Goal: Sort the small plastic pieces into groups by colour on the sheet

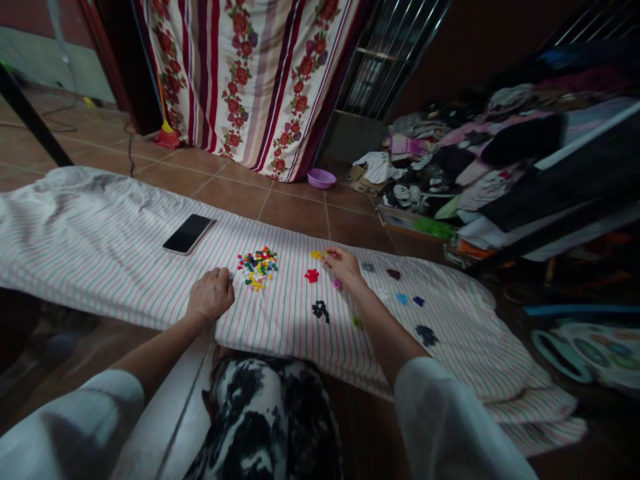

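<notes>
My right hand (344,265) reaches over the striped cloth (295,327), thumb and fingers pinched together at a small cluster of yellow pieces (317,255). What sits between the fingertips is too small to make out. Resting on the cloth, my left hand (212,293) is curled closed beside a mixed heap of small coloured pieces (258,265). Around my right hand lie single-colour clusters: red pieces (311,275), pink pieces (337,284), black pieces (321,310) and green pieces (357,323), the last close to my forearm.
Farther right are grey (368,267), brown (394,274), light blue (402,299), purple (419,301) and dark pieces (427,335). A phone (189,234) lies at left. Beyond are a purple basin (321,178), a floral curtain (250,80) and piled clothes (450,147).
</notes>
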A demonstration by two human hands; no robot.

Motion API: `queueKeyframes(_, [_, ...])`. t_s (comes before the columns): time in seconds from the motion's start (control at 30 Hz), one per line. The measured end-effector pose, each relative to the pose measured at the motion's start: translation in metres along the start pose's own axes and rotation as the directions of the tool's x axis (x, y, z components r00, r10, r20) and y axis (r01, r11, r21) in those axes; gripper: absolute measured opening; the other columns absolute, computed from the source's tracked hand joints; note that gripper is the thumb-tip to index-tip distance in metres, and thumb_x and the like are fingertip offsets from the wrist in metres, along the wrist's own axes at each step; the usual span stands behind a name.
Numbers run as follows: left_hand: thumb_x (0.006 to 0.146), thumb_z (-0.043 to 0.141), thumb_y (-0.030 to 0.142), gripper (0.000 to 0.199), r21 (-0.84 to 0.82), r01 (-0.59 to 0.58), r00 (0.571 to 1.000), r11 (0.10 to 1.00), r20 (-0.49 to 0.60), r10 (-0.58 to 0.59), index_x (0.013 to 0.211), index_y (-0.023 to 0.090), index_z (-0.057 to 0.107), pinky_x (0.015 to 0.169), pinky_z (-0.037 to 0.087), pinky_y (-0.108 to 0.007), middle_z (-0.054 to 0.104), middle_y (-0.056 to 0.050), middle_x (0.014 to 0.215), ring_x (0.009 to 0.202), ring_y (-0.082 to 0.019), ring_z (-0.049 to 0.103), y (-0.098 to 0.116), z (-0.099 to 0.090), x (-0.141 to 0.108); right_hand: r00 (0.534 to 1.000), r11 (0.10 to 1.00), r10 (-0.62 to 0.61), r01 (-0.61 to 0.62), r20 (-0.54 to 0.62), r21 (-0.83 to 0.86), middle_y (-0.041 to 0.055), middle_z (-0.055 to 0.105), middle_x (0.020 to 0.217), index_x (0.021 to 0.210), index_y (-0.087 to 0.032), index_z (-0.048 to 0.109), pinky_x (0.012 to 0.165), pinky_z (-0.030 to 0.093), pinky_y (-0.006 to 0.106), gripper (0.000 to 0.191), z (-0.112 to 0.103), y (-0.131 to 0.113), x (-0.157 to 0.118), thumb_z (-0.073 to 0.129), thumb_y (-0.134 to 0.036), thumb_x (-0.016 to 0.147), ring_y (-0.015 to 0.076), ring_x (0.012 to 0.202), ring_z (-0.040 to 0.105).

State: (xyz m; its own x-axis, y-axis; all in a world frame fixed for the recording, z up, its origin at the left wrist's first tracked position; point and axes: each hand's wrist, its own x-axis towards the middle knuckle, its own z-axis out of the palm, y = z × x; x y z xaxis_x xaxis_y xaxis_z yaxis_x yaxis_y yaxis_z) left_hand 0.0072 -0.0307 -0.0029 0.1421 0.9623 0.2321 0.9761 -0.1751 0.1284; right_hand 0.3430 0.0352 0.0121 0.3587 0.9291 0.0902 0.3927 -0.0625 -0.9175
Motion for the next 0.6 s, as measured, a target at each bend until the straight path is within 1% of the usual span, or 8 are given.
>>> queueKeyframes(0.1, [0.089,0.036,0.026,0.02,0.0,0.007,1.0,1.0,0.005,-0.007,0.094,0.018,0.054,0.078,0.043,-0.034,0.064,-0.009,0.092,0.092,-0.024,0.061,0.0,-0.001,0.0,0.999,1.0,0.019,-0.018,-0.033,0.021,-0.0006,0.064,0.066,0.085,-0.017,0.066,0.058,0.05,0.024,0.02,-0.032,0.007,-0.008,0.065,-0.028,0.068,0.0124,0.06,0.06])
queueKeyframes(0.17, [0.09,0.035,0.027,0.022,0.008,0.005,1.0,1.0,0.007,-0.005,0.094,0.017,0.054,0.078,0.043,-0.033,0.065,-0.009,0.092,0.092,-0.024,0.062,0.001,-0.003,0.0,0.997,0.999,0.018,-0.015,-0.072,0.043,0.0,0.064,0.067,0.085,-0.017,0.066,0.057,0.049,0.023,0.023,-0.057,0.01,-0.013,0.067,-0.03,0.067,0.0124,0.06,0.06])
queueKeyframes(0.3, [0.089,0.035,0.027,0.023,0.008,0.014,0.999,1.0,0.03,-0.014,0.095,0.017,0.055,0.077,0.044,-0.033,0.066,-0.01,0.095,0.092,-0.024,0.062,0.003,-0.008,-0.001,0.976,0.997,0.009,0.007,-0.217,0.073,0.0002,0.063,0.068,0.087,-0.017,0.067,0.058,0.048,0.024,0.029,-0.113,0.012,-0.026,0.069,-0.036,0.065,0.0123,0.061,0.059])
queueKeyframes(0.4, [0.088,0.036,0.029,0.025,0.007,0.025,0.999,1.0,0.046,-0.026,0.095,0.017,0.056,0.075,0.045,-0.034,0.066,-0.011,0.096,0.092,-0.026,0.063,0.003,-0.011,-0.001,0.95,0.999,0.001,0.016,-0.313,0.052,0.0002,0.062,0.069,0.089,-0.016,0.066,0.06,0.047,0.025,0.034,-0.144,0.013,-0.042,0.068,-0.041,0.065,0.0123,0.062,0.058])
queueKeyframes(0.43, [0.087,0.037,0.029,0.025,0.004,0.027,0.998,1.0,0.05,-0.027,0.095,0.017,0.057,0.075,0.045,-0.035,0.066,-0.012,0.095,0.091,-0.026,0.063,0.004,-0.012,-0.001,0.944,0.999,-0.009,0.019,-0.329,0.029,0.0005,0.063,0.069,0.09,-0.016,0.067,0.06,0.047,0.025,0.035,-0.149,0.014,-0.05,0.067,-0.042,0.066,0.0126,0.063,0.058])
queueKeyframes(0.5, [0.087,0.037,0.029,0.025,-0.005,0.029,0.998,1.0,0.06,-0.028,0.096,0.017,0.057,0.074,0.046,-0.036,0.066,-0.013,0.096,0.091,-0.027,0.063,0.004,-0.013,-0.001,0.948,0.999,-0.042,0.031,-0.314,-0.041,0.0016,0.064,0.072,0.092,-0.016,0.068,0.063,0.048,0.026,0.035,-0.15,0.016,-0.069,0.064,-0.042,0.069,0.0139,0.066,0.059])
queueKeyframes(0.57, [0.087,0.037,0.03,0.026,-0.005,0.038,0.997,0.999,0.065,-0.037,0.096,0.016,0.057,0.073,0.046,-0.037,0.066,-0.014,0.097,0.091,-0.028,0.062,0.004,-0.014,-0.001,0.969,0.991,-0.088,0.061,-0.232,-0.122,0.0037,0.067,0.077,0.092,-0.017,0.069,0.068,0.049,0.029,0.032,-0.14,0.019,-0.09,0.061,-0.039,0.071,0.0159,0.072,0.061])
queueKeyframes(0.6, [0.088,0.037,0.03,0.026,-0.001,0.042,0.997,0.999,0.067,-0.042,0.096,0.016,0.057,0.073,0.046,-0.037,0.066,-0.014,0.097,0.09,-0.028,0.062,0.004,-0.015,-0.002,0.979,0.984,-0.107,0.08,-0.172,-0.156,0.0046,0.068,0.08,0.092,-0.017,0.069,0.069,0.05,0.03,0.03,-0.133,0.021,-0.101,0.059,-0.038,0.073,0.0168,0.073,0.062])
